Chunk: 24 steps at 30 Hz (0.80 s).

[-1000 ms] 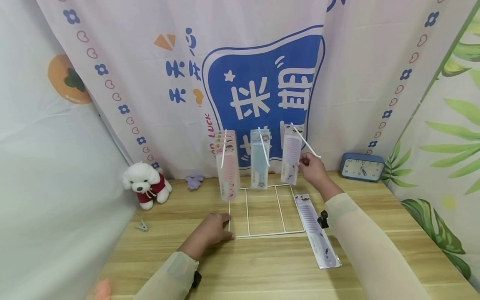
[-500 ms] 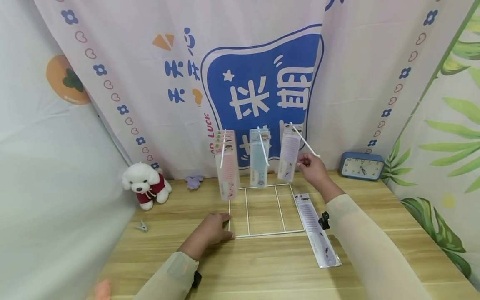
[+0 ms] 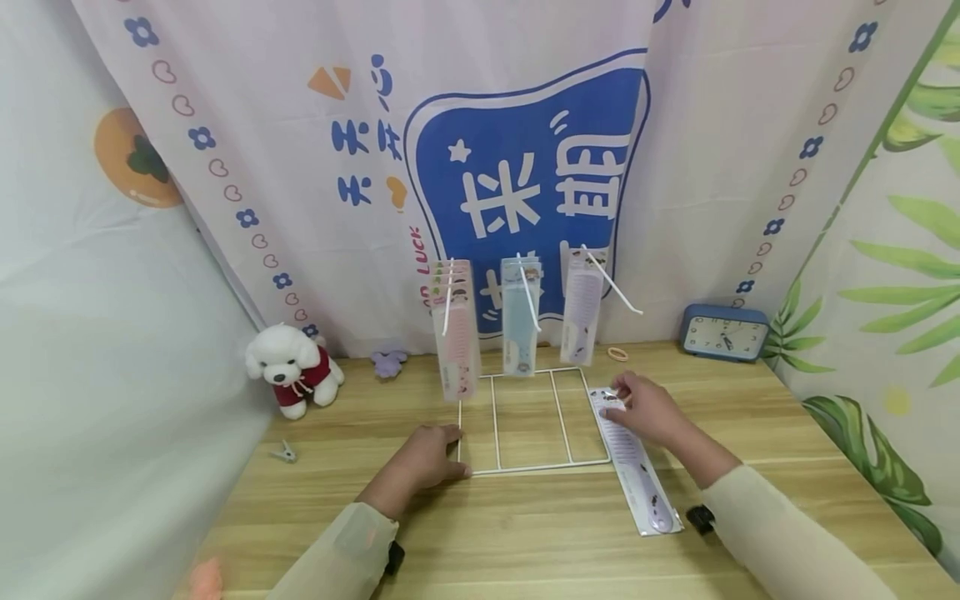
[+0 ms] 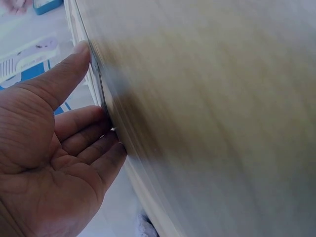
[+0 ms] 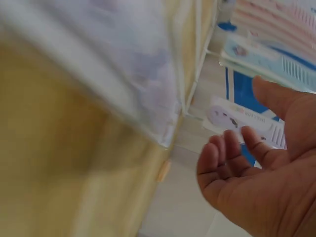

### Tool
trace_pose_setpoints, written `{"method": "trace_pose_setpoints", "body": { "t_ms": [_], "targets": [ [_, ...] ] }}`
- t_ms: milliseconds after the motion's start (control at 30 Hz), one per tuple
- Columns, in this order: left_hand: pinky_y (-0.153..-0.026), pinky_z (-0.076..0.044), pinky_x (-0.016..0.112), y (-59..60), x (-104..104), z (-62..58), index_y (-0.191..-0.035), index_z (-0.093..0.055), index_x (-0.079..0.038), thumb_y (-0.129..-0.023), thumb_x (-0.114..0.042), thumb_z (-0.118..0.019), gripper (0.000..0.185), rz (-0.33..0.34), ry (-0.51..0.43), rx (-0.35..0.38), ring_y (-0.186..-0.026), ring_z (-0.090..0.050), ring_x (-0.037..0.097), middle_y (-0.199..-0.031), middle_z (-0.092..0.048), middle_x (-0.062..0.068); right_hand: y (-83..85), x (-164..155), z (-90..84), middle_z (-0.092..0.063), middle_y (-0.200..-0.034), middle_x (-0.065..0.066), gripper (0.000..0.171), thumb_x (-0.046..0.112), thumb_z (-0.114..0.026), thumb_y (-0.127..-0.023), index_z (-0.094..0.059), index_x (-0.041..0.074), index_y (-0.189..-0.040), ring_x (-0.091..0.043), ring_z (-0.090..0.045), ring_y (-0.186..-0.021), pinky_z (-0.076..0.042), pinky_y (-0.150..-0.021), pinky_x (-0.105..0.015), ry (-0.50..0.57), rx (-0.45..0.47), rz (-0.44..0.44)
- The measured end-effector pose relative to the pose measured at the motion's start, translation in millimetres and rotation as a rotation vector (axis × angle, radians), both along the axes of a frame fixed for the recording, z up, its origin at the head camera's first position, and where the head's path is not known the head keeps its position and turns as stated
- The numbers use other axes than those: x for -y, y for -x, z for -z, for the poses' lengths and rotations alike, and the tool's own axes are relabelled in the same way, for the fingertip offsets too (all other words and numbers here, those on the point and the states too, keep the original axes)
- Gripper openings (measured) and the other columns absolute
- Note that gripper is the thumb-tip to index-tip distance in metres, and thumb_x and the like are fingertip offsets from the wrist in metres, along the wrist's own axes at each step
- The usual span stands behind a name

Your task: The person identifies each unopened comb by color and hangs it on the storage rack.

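A white wire rack [image 3: 532,469] stands on the table with three hooks bearing packaged combs: several pink combs [image 3: 457,354], blue combs [image 3: 519,321] and a purple comb [image 3: 581,312]. My left hand [image 3: 423,458] rests at the front left corner of the rack's base, thumb and fingers spread apart against it. Another packaged purple comb [image 3: 637,483] lies on the table, right of the rack. Over its upper end is my right hand [image 3: 648,408], fingers loosely bent. In the right wrist view, that hand [image 5: 256,168] has nothing between thumb and fingers; whether it touches the package is unclear.
A blue clock [image 3: 725,332] stands at the back right, and an orange ring [image 3: 617,354] lies behind the right hand. To the left are a white toy dog [image 3: 292,367], a purple figure [image 3: 387,363], a small clip [image 3: 284,452] and an orange item [image 3: 206,578].
My right hand has left the hanging purple comb and come down toward me, over the comb lying on the table. The orange ring has come into view. My left hand stays put.
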<state>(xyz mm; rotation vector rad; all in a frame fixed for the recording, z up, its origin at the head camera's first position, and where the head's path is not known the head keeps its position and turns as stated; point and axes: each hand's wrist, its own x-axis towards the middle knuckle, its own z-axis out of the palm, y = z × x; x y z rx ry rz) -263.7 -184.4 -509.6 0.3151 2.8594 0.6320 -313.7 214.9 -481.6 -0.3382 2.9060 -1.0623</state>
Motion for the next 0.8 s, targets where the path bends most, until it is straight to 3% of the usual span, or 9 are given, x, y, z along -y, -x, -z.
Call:
{"method": "trace_pose_setpoints", "body": {
  "t_ms": [200,333,600,800],
  "targets": [
    [-0.127,-0.044,0.055,1.1,0,0.7,-0.151,-0.064,-0.003,-0.092,-0.032,-0.09,0.071,-0.012,-0.008,0.01,-0.152,-0.052,0.041,-0.162,-0.057,0.017,-44.3,-10,17.2,-0.067,-0.119,-0.021,0.071,0.032,-0.089,-0.091,-0.057,-0.006,-0.141,-0.03,-0.067,-0.102,-0.06,-0.092,-0.055,-0.147,0.072,0.022],
    [-0.127,-0.044,0.055,0.7,1,0.2,-0.151,-0.063,-0.002,-0.092,-0.033,-0.09,0.072,-0.014,-0.002,0.01,-0.153,-0.052,0.041,-0.163,-0.057,0.017,-60.9,-8,24.1,-0.063,-0.121,-0.022,0.091,0.041,-0.095,-0.084,-0.052,-0.009,-0.147,-0.027,-0.063,-0.097,-0.06,-0.089,-0.052,-0.203,0.123,0.043],
    [-0.127,-0.043,0.056,-2.1,2,0.5,-0.151,-0.063,-0.001,-0.092,-0.032,-0.091,0.072,-0.013,-0.014,0.006,-0.152,-0.052,0.042,-0.162,-0.057,0.018,-65.6,0,29.5,-0.061,-0.12,-0.028,0.105,0.042,-0.097,-0.08,-0.044,-0.018,-0.149,-0.032,-0.062,-0.095,-0.061,-0.086,-0.052,-0.301,0.131,0.08],
    [-0.127,-0.044,0.055,-2.1,1,-1.1,-0.15,-0.063,0.0,-0.091,-0.031,-0.091,0.072,0.001,-0.027,-0.001,-0.151,-0.053,0.041,-0.161,-0.058,0.018,-66.1,-6,25.4,-0.056,-0.109,-0.028,0.099,0.038,-0.094,-0.084,-0.042,-0.024,-0.141,-0.033,-0.059,-0.089,-0.059,-0.073,-0.046,-0.313,0.183,0.118]
  ]
}}
